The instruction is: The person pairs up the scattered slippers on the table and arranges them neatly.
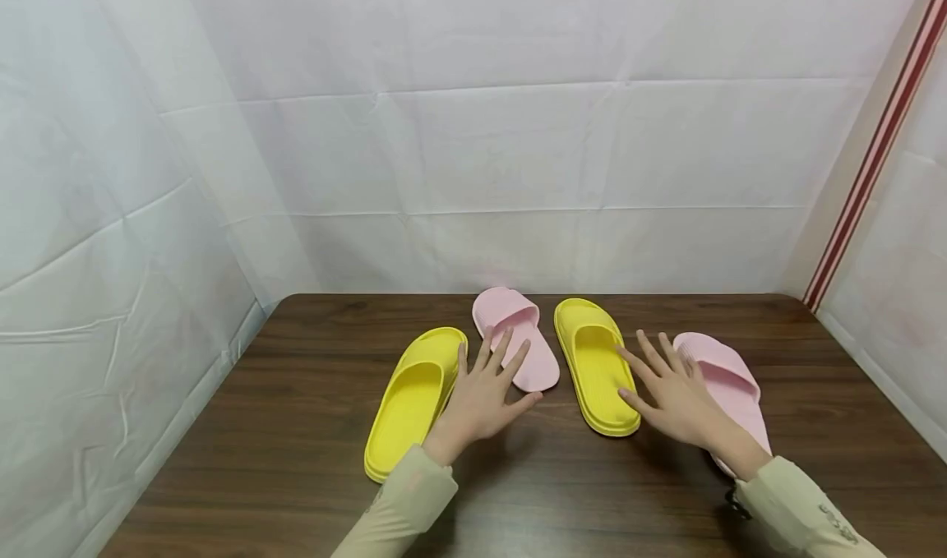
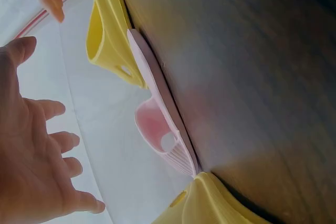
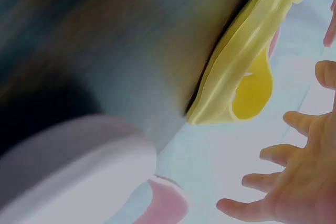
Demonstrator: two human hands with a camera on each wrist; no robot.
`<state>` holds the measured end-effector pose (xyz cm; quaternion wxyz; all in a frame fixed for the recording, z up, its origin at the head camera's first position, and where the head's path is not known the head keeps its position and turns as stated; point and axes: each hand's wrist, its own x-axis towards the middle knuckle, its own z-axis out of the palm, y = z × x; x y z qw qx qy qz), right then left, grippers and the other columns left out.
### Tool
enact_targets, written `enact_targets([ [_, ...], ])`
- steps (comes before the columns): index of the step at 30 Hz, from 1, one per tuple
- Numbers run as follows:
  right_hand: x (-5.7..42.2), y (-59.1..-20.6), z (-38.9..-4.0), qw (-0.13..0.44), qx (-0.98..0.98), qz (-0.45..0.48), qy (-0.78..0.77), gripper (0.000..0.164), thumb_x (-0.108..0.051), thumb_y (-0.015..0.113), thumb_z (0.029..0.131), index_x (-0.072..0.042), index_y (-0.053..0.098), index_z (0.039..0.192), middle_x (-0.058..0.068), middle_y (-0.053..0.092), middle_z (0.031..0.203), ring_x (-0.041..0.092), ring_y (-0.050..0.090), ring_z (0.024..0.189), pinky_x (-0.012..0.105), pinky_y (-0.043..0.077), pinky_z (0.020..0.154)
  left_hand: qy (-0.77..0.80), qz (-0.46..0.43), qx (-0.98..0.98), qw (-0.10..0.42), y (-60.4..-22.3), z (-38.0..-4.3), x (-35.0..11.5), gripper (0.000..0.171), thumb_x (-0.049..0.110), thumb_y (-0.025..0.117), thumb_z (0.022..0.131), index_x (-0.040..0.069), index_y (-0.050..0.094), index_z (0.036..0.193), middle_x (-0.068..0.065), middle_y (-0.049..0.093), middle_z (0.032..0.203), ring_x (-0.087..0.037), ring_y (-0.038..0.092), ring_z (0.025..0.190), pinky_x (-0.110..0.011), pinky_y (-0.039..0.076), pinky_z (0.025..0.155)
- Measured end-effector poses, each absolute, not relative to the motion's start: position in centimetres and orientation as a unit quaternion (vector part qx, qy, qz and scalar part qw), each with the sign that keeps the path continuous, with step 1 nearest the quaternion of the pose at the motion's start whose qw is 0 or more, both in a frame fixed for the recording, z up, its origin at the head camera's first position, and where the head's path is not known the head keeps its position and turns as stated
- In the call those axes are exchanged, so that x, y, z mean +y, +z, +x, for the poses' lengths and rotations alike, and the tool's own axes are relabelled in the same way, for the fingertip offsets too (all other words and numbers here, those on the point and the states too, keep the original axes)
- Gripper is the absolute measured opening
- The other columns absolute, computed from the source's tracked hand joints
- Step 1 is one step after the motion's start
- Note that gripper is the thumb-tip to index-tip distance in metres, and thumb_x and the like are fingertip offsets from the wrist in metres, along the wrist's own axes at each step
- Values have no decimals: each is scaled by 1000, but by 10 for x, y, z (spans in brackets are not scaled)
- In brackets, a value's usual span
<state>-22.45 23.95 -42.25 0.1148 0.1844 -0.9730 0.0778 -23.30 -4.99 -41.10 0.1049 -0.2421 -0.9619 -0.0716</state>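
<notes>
a white sheet [image 1: 503, 147], creased in long lines, hangs beyond both hands. below them spreads a dark brown wood-grain table [image 1: 259, 426]. four slippers lie on it, soles down, toes pointing away from the person.

the two yellow ones look bulkier, bright and smooth, with thick soles and broad rounded straps pierced by a small hole near the toe. the left yellow slipper [image 1: 395, 418] is just left of the left hand, its toe angled right; the right yellow slipper [image 1: 592, 377] sits between the hands, beside the right one's fingertips.

the pink pair is pale and slimmer, with ribbed straps. the left pink slipper [image 1: 542, 365] lies ahead of the left hand's fingers, its heel angled right; the right pink slipper [image 1: 728, 385] is to the right of the right hand, partly hidden by it.

the left hand [image 1: 479, 398] and right hand [image 1: 681, 402] both hover above the table, fingers spread well apart, clear of the slippers.
</notes>
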Motion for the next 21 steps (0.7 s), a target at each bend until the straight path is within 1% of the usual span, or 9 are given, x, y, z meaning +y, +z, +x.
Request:
enact_targets([
  [3, 243, -422, -224, 117, -973, 182, 76, 62, -53, 43, 87, -26, 27, 140, 14, 17, 149, 42, 12, 135, 68, 17, 94, -70, -243, -962, 104, -410, -235, -50, 69, 62, 34, 85, 27, 18, 143, -2, 15, 150, -27, 4, 140, -61, 11, 104],
  [7, 247, -421, -224, 116, -973, 183, 78, 61, -52, 43, 88, -23, 29, 140, 14, 18, 148, 41, 14, 134, 68, 19, 93, -71, -244, -962, 102, -408, -238, -51, 69, 62, 33, 85, 28, 17, 143, -2, 15, 150, -26, 3, 140, -61, 12, 104],
  [11, 251, -420, -223, 116, -973, 183, 84, 61, -49, 45, 88, -21, 30, 140, 15, 18, 148, 41, 15, 134, 68, 20, 93, -74, -251, -959, 112, -407, -241, -51, 68, 60, 35, 86, 29, 18, 143, -2, 17, 150, -26, 5, 140, -61, 13, 104],
  [16, 257, -419, -223, 128, -970, 188, 88, 60, -44, 49, 87, -21, 30, 140, 14, 18, 149, 41, 16, 134, 67, 20, 92, -75, -259, -955, 121, -403, -246, -52, 67, 58, 38, 86, 29, 18, 143, -1, 18, 150, -25, 6, 140, -60, 11, 105],
  [21, 264, -418, -223, 130, -968, 191, 99, 60, -44, 49, 87, -21, 30, 140, 14, 17, 149, 39, 14, 135, 68, 19, 92, -84, -265, -953, 119, -399, -252, -54, 67, 57, 39, 86, 27, 19, 143, -1, 17, 150, -25, 6, 140, -60, 8, 106],
])
